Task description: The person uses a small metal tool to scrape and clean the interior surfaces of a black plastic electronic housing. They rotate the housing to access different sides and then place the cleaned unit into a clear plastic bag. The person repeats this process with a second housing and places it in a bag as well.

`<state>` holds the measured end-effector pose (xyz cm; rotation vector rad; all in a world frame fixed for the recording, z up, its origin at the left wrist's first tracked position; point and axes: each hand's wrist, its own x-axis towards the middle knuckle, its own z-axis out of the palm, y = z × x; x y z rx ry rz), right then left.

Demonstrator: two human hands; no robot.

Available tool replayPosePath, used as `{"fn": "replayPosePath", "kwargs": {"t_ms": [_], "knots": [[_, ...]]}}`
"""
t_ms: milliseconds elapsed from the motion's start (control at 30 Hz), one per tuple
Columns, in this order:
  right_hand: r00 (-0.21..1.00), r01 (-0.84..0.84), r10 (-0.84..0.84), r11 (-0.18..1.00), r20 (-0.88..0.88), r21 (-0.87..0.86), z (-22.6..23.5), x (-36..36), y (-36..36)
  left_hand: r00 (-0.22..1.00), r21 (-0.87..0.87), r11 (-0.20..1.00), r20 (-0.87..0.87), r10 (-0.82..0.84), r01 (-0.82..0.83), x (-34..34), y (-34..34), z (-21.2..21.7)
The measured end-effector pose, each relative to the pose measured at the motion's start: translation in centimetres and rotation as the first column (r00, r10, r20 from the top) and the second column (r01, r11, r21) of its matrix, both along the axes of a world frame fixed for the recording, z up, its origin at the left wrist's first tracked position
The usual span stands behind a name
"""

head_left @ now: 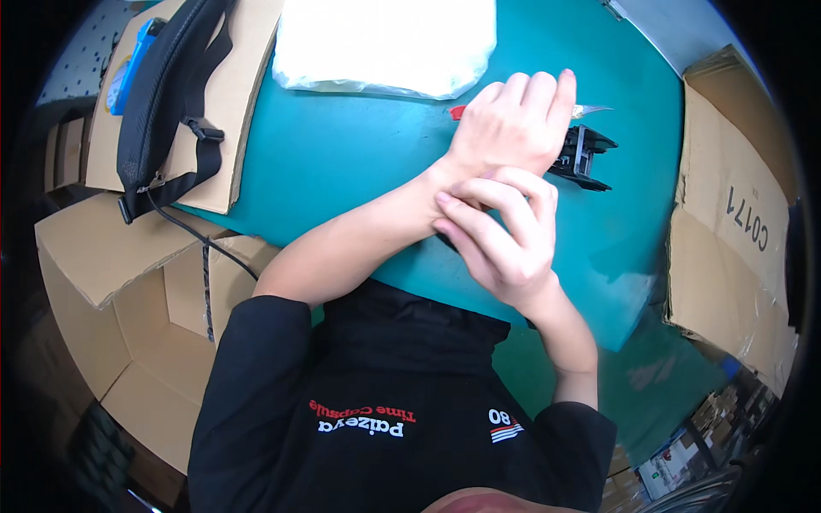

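My left hand (516,120) is over the table with its back up and its fingers folded under, so what they hold, if anything, is hidden. A red end (457,113) shows at one side of this fist, and a thin pointed tip (592,110) at the other. Just right of it lies a black plastic part (587,157) with two flat side plates. My right hand (510,227) has curled fingers, their tips against my left wrist (436,192). Something dark shows partly beneath that wrist, too covered to name.
A white plastic-wrapped bundle (385,43) lies at the far side of the green table (359,162). At left, a black strapped pouch (162,94) and a blue object (132,68) rest on cardboard. Open cartons stand at lower left (141,342) and right (727,222).
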<state>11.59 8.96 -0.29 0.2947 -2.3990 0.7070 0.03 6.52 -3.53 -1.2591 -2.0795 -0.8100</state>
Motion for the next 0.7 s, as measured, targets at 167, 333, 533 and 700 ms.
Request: {"fn": "replayPosePath", "kwargs": {"t_ms": [167, 333, 533, 700], "knots": [[1.000, -0.007, 0.006, 0.997, -0.014, -0.073, 0.1, -0.1, 0.1, 0.999, 0.029, 0.999, -0.021, 0.024, -0.024, 0.0, 0.7, -0.7], [0.983, -0.182, 0.185, 0.971, 0.006, -0.155, 0.2, -0.1, 1.1, 0.998, -0.010, 1.000, 0.067, 0.017, -0.017, -0.1, 0.2, -0.6], [0.904, -0.388, 0.393, 0.919, 0.168, -0.063, 1.5, 0.7, 1.9, 0.997, -0.005, 1.000, 0.083, 0.010, -0.009, -0.3, 0.2, -0.7], [0.960, -0.279, 0.279, 0.959, 0.015, 0.056, 1.2, -0.6, -1.3, 0.996, 0.004, 0.999, 0.084, 0.038, -0.039, 0.6, 1.0, -1.4]]}}
